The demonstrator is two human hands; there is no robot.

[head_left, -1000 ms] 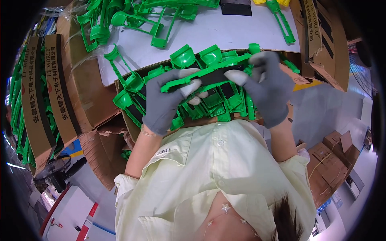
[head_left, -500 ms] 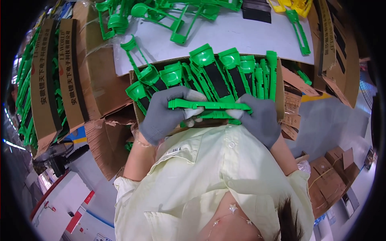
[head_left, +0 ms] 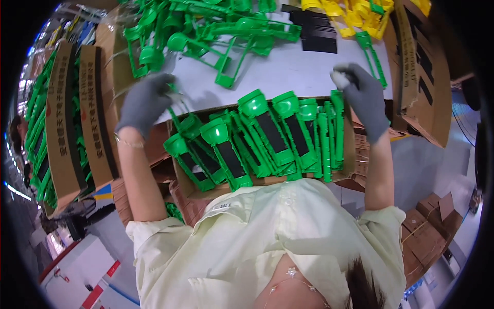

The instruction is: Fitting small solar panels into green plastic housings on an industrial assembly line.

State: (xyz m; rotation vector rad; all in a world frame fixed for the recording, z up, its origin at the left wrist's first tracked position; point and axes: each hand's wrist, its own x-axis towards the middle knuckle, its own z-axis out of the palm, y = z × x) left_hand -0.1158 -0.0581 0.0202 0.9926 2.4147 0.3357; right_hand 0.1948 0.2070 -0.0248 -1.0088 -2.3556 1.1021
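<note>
green frames (head_left: pixel 216 133): in carton (head_left: pixel 349 154), between the grips, nearer the wearer | step, judged: picking up parts; next calls for a fingertip pinch | left grip (head_left: pixel 145 104): half-curled at green rail (head_left: pixel 175 120), fingertips blurred, hold unclear | right grip (head_left: pixel 364 95): curled, contents untellable | beyond grips: loose green pieces (head_left: pixel 242 32), cut off above

The left forearm (head_left: pixel 140 177) and right forearm (head_left: pixel 380 175) reached forward, well apart; the gray-gloved left hand (head_left: pixel 146 103) curled inward, and the gray-gloved right hand (head_left: pixel 364 98) was partly curled too
</note>
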